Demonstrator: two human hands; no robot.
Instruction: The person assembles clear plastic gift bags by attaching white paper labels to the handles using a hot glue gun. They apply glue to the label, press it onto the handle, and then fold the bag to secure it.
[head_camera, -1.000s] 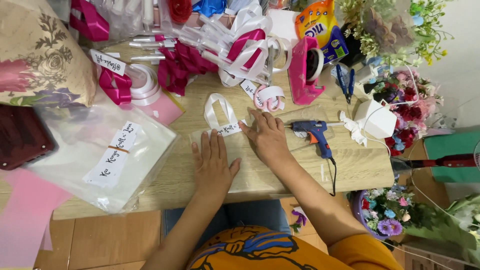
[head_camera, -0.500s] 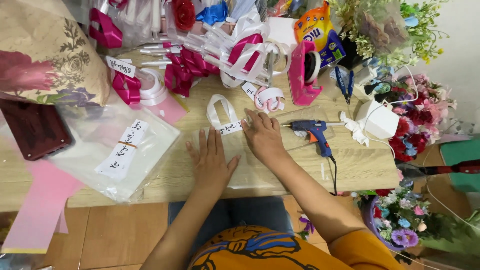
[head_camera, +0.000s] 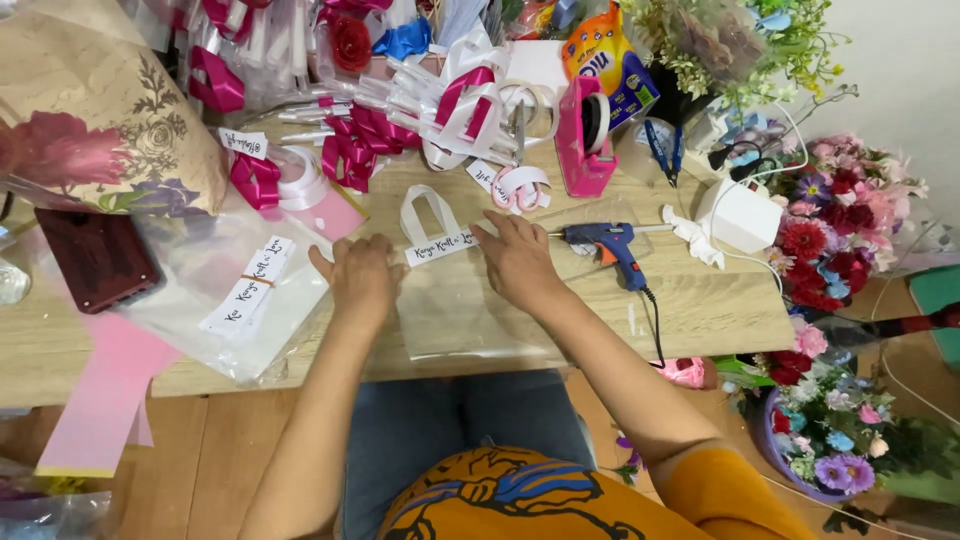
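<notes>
Head view over a crowded wooden desk, where a person presses a clear plastic gift bag flat at the near edge, its white handle and paper label strip at the far end. Left hand lies open, palm down, on the bag's left side; right hand lies open too, fingers spread over the label's right end. A stack of more clear bags lies left of it, a dark red case beyond. Risk lies just right of the right hand: the blue glue gun rests on the desk with its nozzle pointing toward the bag, and a hot tip could likely melt the film or burn a finger. Its cord hangs off the near edge and could snag. A pink tape dispenser and loose ribbon bows crowd the far side.
</notes>
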